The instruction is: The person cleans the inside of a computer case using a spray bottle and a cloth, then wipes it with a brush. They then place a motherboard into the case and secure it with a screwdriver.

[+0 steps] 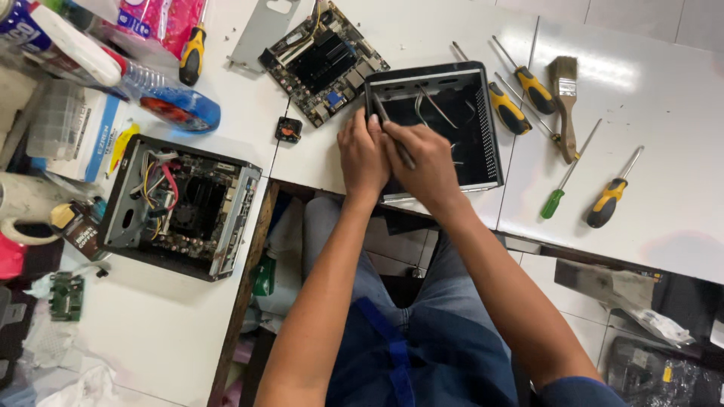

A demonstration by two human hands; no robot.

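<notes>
Both hands close on the empty black metal case (452,113): left hand (362,154) pinching its thin, stiff near wall, right hand (430,166) gripping a slim tool (392,139) just inside.

— What kind of place is this looking like?
— An electronics repair workshop: screwdrivers (520,98) and a brush (564,105) are lying right of the hands, a bare circuit board (324,62) is sitting above them, an opened computer case (181,205) to their left.
</notes>
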